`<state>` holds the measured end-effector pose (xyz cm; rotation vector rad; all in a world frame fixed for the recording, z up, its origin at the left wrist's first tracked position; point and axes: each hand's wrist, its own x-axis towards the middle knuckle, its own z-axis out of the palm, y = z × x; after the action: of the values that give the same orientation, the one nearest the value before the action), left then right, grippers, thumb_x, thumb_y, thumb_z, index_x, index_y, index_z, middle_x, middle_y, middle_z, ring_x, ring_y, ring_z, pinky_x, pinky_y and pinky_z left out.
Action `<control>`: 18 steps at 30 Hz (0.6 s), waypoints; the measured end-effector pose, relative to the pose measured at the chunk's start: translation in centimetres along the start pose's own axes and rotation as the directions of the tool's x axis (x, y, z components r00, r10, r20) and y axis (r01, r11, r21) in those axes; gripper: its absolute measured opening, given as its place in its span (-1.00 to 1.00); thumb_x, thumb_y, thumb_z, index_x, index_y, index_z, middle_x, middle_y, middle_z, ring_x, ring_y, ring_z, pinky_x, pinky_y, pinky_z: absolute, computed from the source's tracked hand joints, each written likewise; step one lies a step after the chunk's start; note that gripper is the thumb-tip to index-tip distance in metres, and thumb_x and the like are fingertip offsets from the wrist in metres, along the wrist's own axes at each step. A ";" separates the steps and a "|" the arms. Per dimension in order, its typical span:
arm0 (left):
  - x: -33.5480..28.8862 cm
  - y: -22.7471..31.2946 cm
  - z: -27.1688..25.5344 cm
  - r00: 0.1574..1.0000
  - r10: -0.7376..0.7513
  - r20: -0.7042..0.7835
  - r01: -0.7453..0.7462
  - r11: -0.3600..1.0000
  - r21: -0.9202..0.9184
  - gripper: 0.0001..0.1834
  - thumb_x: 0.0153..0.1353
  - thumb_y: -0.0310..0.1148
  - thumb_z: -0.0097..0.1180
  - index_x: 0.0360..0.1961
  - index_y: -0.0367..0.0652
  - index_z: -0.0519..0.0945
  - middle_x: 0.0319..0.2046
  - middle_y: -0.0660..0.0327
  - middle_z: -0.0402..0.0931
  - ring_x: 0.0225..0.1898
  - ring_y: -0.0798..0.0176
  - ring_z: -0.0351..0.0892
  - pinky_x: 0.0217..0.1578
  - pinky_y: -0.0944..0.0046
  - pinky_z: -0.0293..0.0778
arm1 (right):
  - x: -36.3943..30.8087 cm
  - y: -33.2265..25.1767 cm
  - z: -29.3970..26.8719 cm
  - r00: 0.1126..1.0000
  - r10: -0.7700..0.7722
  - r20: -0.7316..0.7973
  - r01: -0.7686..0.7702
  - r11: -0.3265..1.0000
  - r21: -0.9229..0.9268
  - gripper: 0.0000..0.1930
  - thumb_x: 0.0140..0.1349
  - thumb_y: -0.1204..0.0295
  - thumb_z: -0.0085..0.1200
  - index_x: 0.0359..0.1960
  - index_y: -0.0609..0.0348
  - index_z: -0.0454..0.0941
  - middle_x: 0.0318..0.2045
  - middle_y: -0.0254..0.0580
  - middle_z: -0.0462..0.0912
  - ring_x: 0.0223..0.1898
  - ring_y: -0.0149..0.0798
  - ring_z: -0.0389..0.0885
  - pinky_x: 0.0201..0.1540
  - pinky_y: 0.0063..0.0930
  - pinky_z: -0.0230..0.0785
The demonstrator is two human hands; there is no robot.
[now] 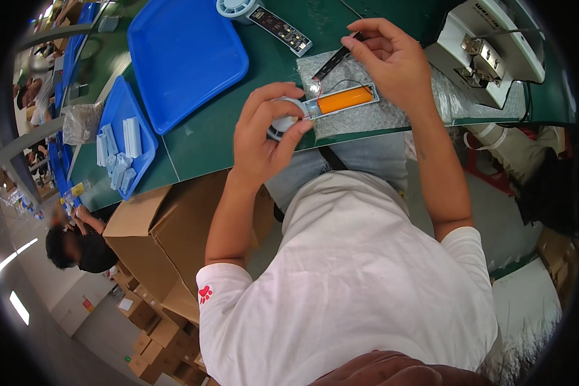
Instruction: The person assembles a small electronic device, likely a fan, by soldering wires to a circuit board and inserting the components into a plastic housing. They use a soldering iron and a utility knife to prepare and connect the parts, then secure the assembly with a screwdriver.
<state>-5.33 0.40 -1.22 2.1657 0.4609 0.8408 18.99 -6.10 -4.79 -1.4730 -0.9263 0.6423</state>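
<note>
My left hand [258, 132] is closed around the round grey head of a small handheld fan [282, 121]. Its handle lies opened to the right, with an orange cylindrical battery [345, 100] inside. Between thumb and fingers of my right hand [392, 64] is a narrow black circuit board [332, 65], held tilted above the battery. Thin wires run between the board's lower end and the handle. Beneath lies a sheet of bubble wrap [331, 126]. Just beyond, a second fan [238, 8] shows a dark board with small components [279, 30] in its handle.
A big blue tray [186, 64] sits at the left of the green table [202, 145]. Beside it, a smaller blue tray [149, 145] holds several pale blue plastic pieces [132, 137]. A white machine [486, 55] stands at the right. Below the table edge is an open cardboard box [167, 238].
</note>
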 end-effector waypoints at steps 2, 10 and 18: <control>0.9 1.6 0.1 0.998 -0.055 0.037 0.049 0.989 0.140 -0.55 -0.05 -0.40 0.59 -0.12 -0.19 0.66 -0.11 0.06 0.67 -0.02 -0.05 0.68 -0.01 0.04 0.59 | -0.5 -0.7 -0.1 0.987 -0.155 -0.031 0.146 0.970 -0.195 -0.71 0.24 0.35 0.41 -0.06 0.17 0.71 -0.18 -0.18 0.77 -0.25 -0.39 0.75 -0.16 -0.49 0.60; 1.5 2.6 0.3 0.992 -0.116 0.049 0.097 0.952 0.289 -0.54 -0.03 -0.46 0.56 -0.10 -0.19 0.62 -0.12 0.06 0.65 -0.12 0.03 0.69 -0.04 0.19 0.57 | -4.9 -7.5 -9.3 0.694 -0.501 -0.517 0.422 0.865 -0.271 -0.63 0.20 0.68 0.30 0.07 0.36 0.60 -0.02 0.01 0.72 -0.07 -0.23 0.72 -0.04 -0.43 0.59; 1.7 1.7 6.6 0.979 -0.085 -0.185 0.037 0.968 -0.249 -0.56 0.01 -0.55 0.50 -0.11 -0.19 0.53 -0.12 0.05 0.61 -0.10 0.09 0.64 0.01 0.12 0.55 | 3.7 -13.5 -17.6 0.445 -0.613 -0.654 0.588 0.750 -0.303 -0.35 0.18 0.67 0.40 0.25 0.41 0.30 0.11 0.04 0.57 0.13 -0.20 0.60 0.23 -0.35 0.47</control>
<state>0.58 -3.20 -2.48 1.8436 0.4917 1.0241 33.17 -13.05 11.16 -1.1271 -0.7281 -0.5046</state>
